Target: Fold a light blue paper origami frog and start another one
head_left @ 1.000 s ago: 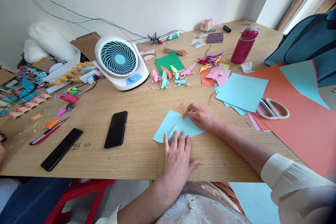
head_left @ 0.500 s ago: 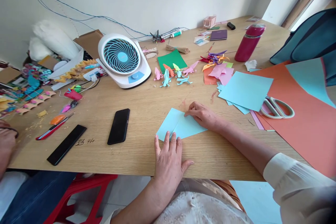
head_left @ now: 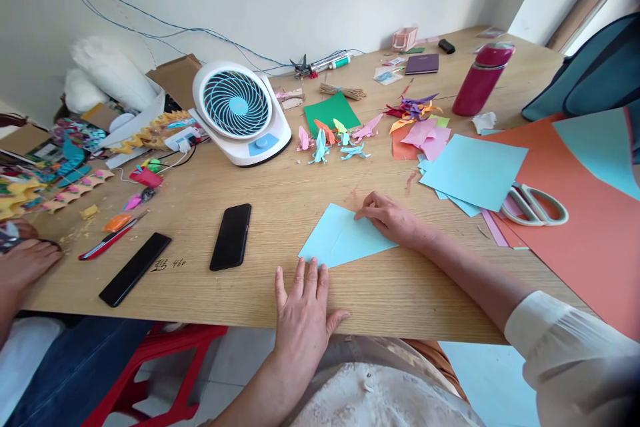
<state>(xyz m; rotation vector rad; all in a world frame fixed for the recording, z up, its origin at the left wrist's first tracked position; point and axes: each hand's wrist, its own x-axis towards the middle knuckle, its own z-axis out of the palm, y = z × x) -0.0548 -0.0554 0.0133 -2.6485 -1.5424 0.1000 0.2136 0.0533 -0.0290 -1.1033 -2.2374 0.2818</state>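
A folded light blue sheet of paper (head_left: 340, 240) lies flat on the table in front of me, a crease line running across it. My left hand (head_left: 303, 317) is spread flat below it, fingertips at the lower edge of the paper. At the paper's upper right edge, my right hand (head_left: 387, 219) has its fingers curled and pressed together on the sheet. Behind it stand several folded paper figures (head_left: 320, 147) in blue, pink, orange and green, by a green sheet (head_left: 337, 107).
A white fan (head_left: 245, 113) stands back left; two black phones (head_left: 231, 237) lie nearer. To the right are blue square sheets (head_left: 475, 170), scissors (head_left: 543, 205), large orange paper (head_left: 590, 233) and a magenta bottle (head_left: 483, 80). A co-worker's hand (head_left: 30, 263) is at the far left.
My left hand has slid down and left, off most of the paper. The right hand stays at the upper edge. The view has shifted slightly, and the co-worker's hand shows more.
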